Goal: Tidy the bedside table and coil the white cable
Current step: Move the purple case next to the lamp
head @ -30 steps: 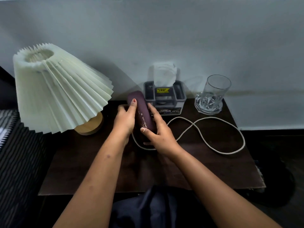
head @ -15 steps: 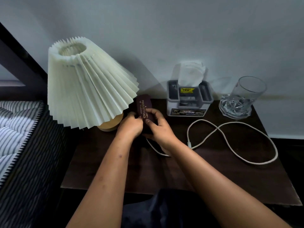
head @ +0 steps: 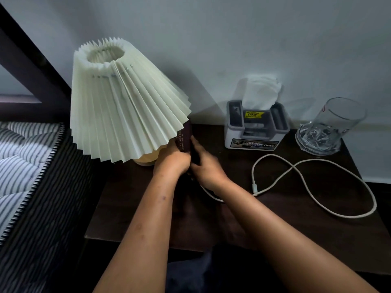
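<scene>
A dark maroon case (head: 184, 138) with pale lettering stands on end beside the lamp's wooden base, its top tucked under the edge of the pleated shade. My left hand (head: 172, 162) and my right hand (head: 206, 166) both grip its lower part on the dark bedside table (head: 148, 218). The white cable (head: 313, 182) lies loose in a crossed loop on the right half of the table. One end of it runs under my right wrist.
A cream pleated lamp (head: 124, 106) fills the table's back left. A grey tissue box (head: 257, 127) with a tissue sticking up stands against the wall, and a glass tumbler (head: 332, 127) sits at the back right corner. A striped mattress (head: 23, 166) borders the left.
Both hands have carried the case leftward from in front of the tissue box to the lamp base. The view has swung left, so the bed shows. The cable has not moved.
</scene>
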A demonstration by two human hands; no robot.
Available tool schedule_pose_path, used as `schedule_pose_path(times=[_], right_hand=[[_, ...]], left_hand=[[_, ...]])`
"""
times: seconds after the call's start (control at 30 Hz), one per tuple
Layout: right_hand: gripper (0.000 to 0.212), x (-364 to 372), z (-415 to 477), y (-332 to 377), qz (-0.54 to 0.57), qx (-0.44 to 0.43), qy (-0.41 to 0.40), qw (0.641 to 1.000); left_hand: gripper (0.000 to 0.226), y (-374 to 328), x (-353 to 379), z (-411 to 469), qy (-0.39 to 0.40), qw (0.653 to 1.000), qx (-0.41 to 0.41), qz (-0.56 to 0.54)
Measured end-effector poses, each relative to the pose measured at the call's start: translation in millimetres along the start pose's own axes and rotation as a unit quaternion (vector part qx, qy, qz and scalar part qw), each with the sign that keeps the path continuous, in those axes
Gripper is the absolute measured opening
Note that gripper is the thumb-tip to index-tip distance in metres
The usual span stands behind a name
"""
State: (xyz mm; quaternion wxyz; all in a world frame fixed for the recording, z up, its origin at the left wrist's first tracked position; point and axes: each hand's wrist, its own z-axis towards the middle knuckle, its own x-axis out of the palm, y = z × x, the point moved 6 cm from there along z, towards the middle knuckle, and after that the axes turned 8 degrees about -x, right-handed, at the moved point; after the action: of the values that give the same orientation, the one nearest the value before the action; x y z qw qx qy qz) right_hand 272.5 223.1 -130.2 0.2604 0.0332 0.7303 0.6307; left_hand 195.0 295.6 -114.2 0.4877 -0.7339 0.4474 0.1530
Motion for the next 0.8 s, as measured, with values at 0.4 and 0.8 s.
schedule_pose_path(times=[0.4, 0.8], right_hand=[[0.073, 0.1, -8.3, 1.9, -0.283, -0.025, 0.011, 0.959], [0.056, -39.7, -6.0, 33.3, -0.254, -0.118, -0.050, 0.959]], left_hand=[[0.054, -3.8, 1.6, 4.9, -0.020, 0.996, 0.064, 0.063], [0.048, -8.3, -3.6, -2.4, -0.087, 0.987, 0.068, 0.120]])
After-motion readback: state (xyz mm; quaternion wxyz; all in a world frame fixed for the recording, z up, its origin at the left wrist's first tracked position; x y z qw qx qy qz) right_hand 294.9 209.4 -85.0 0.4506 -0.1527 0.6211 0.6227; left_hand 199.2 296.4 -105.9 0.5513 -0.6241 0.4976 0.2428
